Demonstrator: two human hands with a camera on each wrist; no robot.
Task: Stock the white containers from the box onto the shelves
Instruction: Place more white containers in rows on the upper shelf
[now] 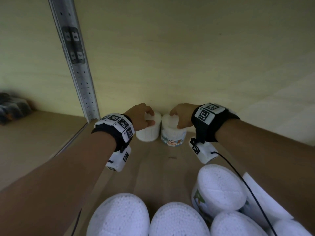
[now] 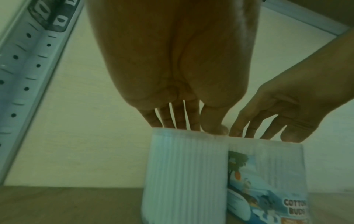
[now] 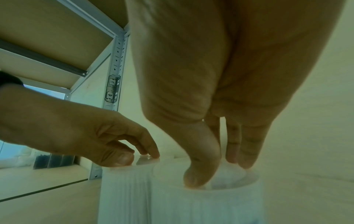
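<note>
Two white cotton-bud containers stand side by side at the back of the wooden shelf (image 1: pixel 153 167). My left hand (image 1: pixel 144 116) grips the lid of the plain-sided left container (image 1: pixel 148 132) from above, its fingers behind the lid and its thumb in front. My right hand (image 1: pixel 179 116) holds the right container (image 1: pixel 173 136), whose printed label faces me, the same way. In the left wrist view the left hand (image 2: pixel 191 127) comes down on the left container (image 2: pixel 184 174), which touches the right container (image 2: pixel 268 166). In the right wrist view the right hand (image 3: pixel 220 169) pinches the lid of the right container (image 3: pixel 206 204).
Several more white containers (image 1: pixel 119 217) crowd the near foreground, below my arms. A perforated metal upright (image 1: pixel 76 65) rises at the shelf's back left. Dark packages (image 1: pixel 12 108) lie on the neighbouring shelf to the left. The pale back wall is close behind the two containers.
</note>
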